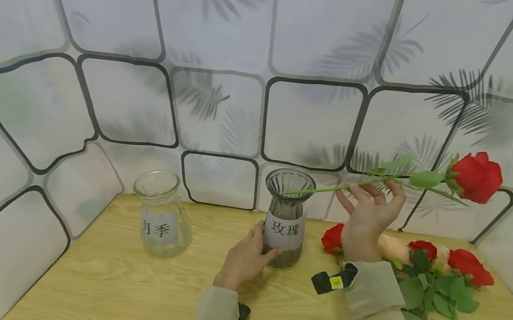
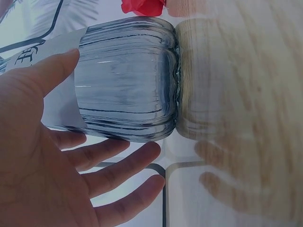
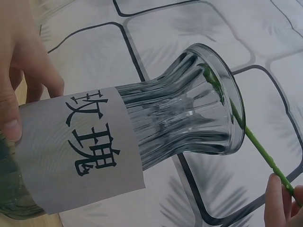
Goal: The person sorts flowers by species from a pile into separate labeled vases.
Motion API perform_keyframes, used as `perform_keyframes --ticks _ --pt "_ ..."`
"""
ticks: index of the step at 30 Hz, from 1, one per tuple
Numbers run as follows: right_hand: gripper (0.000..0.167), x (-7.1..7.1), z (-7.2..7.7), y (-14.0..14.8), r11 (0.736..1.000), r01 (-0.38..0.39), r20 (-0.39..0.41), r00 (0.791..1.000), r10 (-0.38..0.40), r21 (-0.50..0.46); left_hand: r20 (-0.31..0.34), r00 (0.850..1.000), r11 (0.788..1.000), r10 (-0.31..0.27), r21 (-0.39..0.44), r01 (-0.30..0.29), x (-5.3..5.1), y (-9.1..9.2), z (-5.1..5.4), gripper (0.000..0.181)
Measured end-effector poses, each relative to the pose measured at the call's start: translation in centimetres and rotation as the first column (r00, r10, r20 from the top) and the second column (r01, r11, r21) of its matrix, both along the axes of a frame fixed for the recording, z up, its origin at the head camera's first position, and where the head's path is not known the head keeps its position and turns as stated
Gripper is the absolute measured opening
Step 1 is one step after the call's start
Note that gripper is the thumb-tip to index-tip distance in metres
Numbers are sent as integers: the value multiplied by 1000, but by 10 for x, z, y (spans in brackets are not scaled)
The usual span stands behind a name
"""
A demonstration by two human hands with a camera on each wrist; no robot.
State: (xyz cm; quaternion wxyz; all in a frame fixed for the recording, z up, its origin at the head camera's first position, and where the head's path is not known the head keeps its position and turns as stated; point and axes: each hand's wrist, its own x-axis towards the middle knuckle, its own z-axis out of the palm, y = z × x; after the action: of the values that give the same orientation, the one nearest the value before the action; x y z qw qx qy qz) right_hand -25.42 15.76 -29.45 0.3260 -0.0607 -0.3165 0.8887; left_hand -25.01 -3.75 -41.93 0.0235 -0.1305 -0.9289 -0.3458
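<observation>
A red rose [image 1: 476, 177] with a long green stem [image 3: 255, 142] slants in the head view, bloom up at the right. My right hand [image 1: 373, 220] pinches that stem, whose lower end is inside the mouth of a grey fluted glass vase [image 1: 289, 193]. The vase stands upright and bears a white label [image 3: 85, 146] with dark characters. At the vase's lower left, my left hand [image 1: 249, 254] holds it, thumb in front and fingers along the far side. In the left wrist view the thumb [image 2: 61, 68] lies over the label.
A clear glass jar [image 1: 165, 224] with a labelled front stands at the left. Several red and peach roses [image 1: 468, 266] lie on the wooden table [image 1: 114, 294] at the right, stems toward the front edge. A patterned wall covering [image 1: 312, 124] closes off the back.
</observation>
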Motion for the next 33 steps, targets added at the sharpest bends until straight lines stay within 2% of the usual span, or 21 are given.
perform_keyframes --ticks 5,9,14,20,28,33 --pt "43 -2 -2 -10 993 18 5 1000 -18 120 -2 1000 1000 4 -4 -4 1 0 1 81" --pt "39 -2 -3 -14 986 24 -15 1000 -22 163 -12 1000 1000 3 -5 -3 2 0 1 81" --pt "49 -3 -2 -16 967 49 -34 999 -42 248 -14 1000 1000 2 -5 -2 1 0 2 81" --pt "57 -7 0 -17 945 43 20 998 -53 326 -8 1000 1000 0 -4 0 1 0 2 82" --pt "57 -14 1 -16 897 27 36 998 -47 441 -10 1000 1000 -1 -9 1 1 -1 1 81" --pt "56 -19 1 -18 843 19 30 999 -42 538 -12 1000 1000 0 -8 0 0 0 1 81"
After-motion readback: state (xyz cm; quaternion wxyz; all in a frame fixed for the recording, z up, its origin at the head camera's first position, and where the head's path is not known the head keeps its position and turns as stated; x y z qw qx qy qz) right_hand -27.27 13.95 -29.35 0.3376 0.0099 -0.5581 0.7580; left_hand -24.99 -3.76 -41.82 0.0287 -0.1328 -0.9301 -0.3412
